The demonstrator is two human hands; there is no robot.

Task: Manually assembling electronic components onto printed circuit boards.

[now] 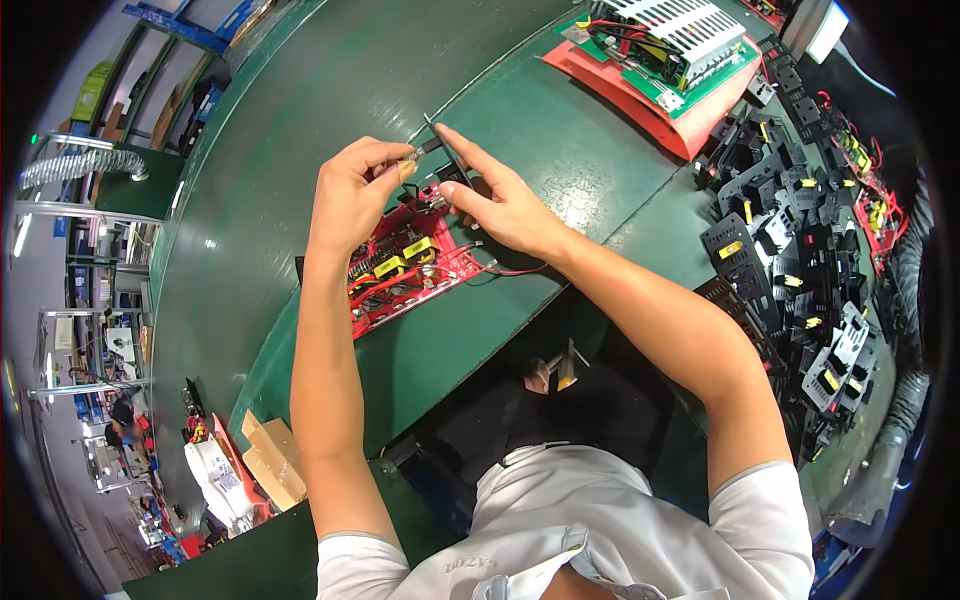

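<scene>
On the green table a red circuit board (440, 273) carries yellow-wrapped transformers and red wires. My left hand (348, 195) is above the board's far left part, thumb and fingers pinched together around a small piece that I cannot identify. Close to those fingertips is a slim dark piece (430, 146) with a thin metal end. My right hand (510, 208) comes in from the other side, with its thumb and forefinger around a black panel (455, 165) that stands upright at the board's far end. The fingers partly hide where the panel meets the board.
At the far right a vented metal housing (690, 38) on a green board rests on an orange-red sheet (640, 98). Many black brackets (770, 250) with yellow parts are heaped along the right side. A cardboard box (275, 460) is at the lower left.
</scene>
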